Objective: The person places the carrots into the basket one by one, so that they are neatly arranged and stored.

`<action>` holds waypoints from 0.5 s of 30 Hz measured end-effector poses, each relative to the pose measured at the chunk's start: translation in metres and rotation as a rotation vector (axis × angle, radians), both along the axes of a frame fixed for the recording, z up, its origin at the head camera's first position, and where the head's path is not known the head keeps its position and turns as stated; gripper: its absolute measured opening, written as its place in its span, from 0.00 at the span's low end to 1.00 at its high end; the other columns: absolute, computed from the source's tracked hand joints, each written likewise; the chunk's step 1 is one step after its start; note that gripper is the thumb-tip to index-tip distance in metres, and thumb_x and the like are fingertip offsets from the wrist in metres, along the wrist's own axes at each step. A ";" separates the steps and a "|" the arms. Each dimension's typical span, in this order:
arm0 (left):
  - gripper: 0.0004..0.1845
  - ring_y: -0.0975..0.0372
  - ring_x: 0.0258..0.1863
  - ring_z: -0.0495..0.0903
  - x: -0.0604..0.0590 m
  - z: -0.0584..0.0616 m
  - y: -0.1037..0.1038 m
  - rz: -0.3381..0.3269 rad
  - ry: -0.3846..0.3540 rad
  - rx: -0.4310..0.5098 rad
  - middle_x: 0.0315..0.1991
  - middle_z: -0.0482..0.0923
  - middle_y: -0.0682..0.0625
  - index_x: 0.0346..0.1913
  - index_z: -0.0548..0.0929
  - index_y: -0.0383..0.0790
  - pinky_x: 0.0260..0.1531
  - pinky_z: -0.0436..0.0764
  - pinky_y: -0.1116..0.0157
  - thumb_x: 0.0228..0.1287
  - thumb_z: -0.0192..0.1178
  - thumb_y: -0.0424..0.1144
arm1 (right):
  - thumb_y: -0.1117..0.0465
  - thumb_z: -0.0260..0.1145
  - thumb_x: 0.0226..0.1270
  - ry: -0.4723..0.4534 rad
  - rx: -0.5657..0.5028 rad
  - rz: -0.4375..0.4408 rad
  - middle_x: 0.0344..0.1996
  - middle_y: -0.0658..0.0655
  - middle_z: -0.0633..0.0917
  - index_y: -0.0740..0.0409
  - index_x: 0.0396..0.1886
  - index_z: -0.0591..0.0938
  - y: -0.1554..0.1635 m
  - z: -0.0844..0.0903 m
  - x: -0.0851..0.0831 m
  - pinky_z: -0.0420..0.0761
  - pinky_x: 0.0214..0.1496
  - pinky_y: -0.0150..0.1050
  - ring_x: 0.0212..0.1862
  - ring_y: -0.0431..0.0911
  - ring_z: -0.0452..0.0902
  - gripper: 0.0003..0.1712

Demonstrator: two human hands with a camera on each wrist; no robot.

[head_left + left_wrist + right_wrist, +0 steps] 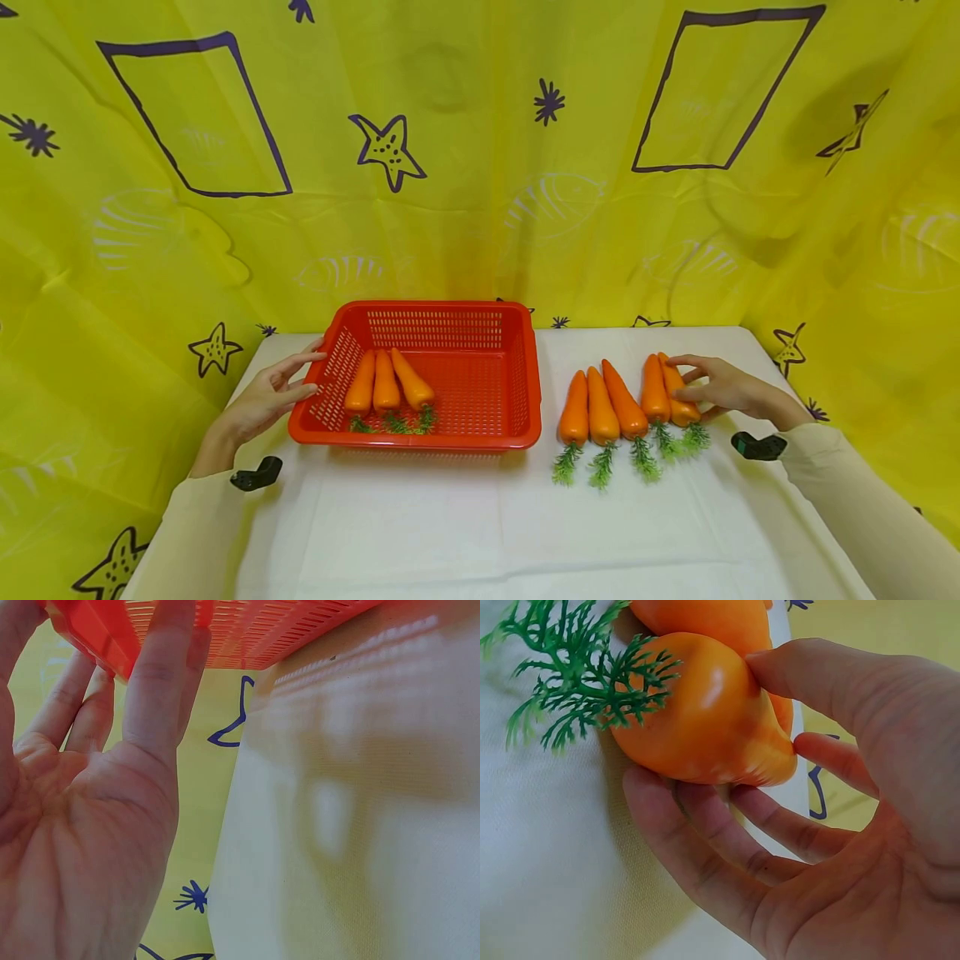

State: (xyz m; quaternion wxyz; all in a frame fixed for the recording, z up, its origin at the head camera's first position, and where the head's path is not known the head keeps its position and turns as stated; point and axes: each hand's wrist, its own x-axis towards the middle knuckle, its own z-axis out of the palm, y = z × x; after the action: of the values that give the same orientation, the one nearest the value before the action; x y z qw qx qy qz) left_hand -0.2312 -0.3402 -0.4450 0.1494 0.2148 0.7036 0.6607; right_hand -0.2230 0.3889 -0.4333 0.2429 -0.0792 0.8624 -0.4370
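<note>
A red slotted basket [525, 375] stands at the table's back middle with three orange carrots [386, 383] lying in its left half. My left hand [303, 377] rests straight fingers [157, 675] against the basket's left wall [247, 630]. To the right of the basket several more carrots [600, 408] lie in a row, green tops toward me. My right hand [692, 385] grips the rightmost carrot [681, 408]: in the right wrist view the thumb lies on top of this carrot [705, 712] and the fingers [705, 832] curl under it.
A white cloth covers the table [480, 525]. Yellow patterned sheeting [465, 167] hangs close behind and on both sides. The table's right edge [757, 350] lies just beyond my right hand. Bare cloth stretches in front of the basket.
</note>
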 end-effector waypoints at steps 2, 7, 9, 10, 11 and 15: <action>0.28 0.74 0.69 0.66 0.000 0.000 0.000 0.000 0.000 0.002 0.85 0.34 0.47 0.75 0.62 0.26 0.60 0.78 0.67 0.76 0.53 0.23 | 0.60 0.66 0.75 0.001 -0.005 0.000 0.65 0.87 0.62 0.70 0.80 0.53 0.000 -0.001 0.000 0.88 0.43 0.53 0.46 0.55 0.82 0.45; 0.28 0.74 0.70 0.66 0.000 0.001 0.000 -0.002 -0.006 0.012 0.85 0.33 0.46 0.75 0.61 0.26 0.60 0.78 0.67 0.76 0.52 0.23 | 0.60 0.67 0.74 -0.001 -0.010 -0.005 0.65 0.87 0.63 0.69 0.79 0.54 0.000 -0.001 -0.001 0.89 0.43 0.52 0.46 0.54 0.82 0.44; 0.28 0.75 0.70 0.64 0.000 0.001 0.000 -0.001 -0.007 0.014 0.85 0.33 0.46 0.75 0.61 0.26 0.60 0.78 0.67 0.76 0.52 0.23 | 0.60 0.67 0.74 0.002 -0.010 -0.005 0.65 0.87 0.63 0.70 0.79 0.55 -0.001 -0.002 -0.001 0.89 0.43 0.52 0.46 0.55 0.82 0.44; 0.28 0.75 0.70 0.63 0.000 0.000 0.000 -0.001 -0.008 0.014 0.85 0.33 0.47 0.75 0.61 0.26 0.60 0.78 0.67 0.76 0.52 0.23 | 0.61 0.67 0.74 0.006 -0.008 0.001 0.64 0.87 0.64 0.70 0.79 0.55 -0.001 -0.002 -0.001 0.89 0.42 0.52 0.46 0.55 0.82 0.44; 0.28 0.75 0.70 0.63 0.000 0.000 -0.001 -0.002 -0.008 0.013 0.85 0.33 0.47 0.75 0.61 0.26 0.60 0.78 0.67 0.76 0.52 0.23 | 0.61 0.67 0.74 0.009 -0.003 0.003 0.64 0.87 0.64 0.71 0.79 0.55 -0.001 -0.002 -0.002 0.89 0.42 0.52 0.47 0.55 0.83 0.44; 0.28 0.73 0.69 0.67 0.000 -0.001 0.000 -0.002 -0.006 0.015 0.85 0.34 0.47 0.75 0.61 0.26 0.60 0.79 0.67 0.76 0.51 0.22 | 0.62 0.67 0.73 0.014 0.016 0.010 0.63 0.86 0.65 0.72 0.78 0.56 -0.004 -0.001 -0.003 0.89 0.41 0.51 0.46 0.55 0.83 0.43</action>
State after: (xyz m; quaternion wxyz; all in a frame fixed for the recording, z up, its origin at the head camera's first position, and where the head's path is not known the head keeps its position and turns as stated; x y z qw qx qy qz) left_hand -0.2313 -0.3406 -0.4459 0.1506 0.2147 0.6978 0.6665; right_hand -0.2261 0.3854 -0.4342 0.2397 -0.0847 0.8672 -0.4281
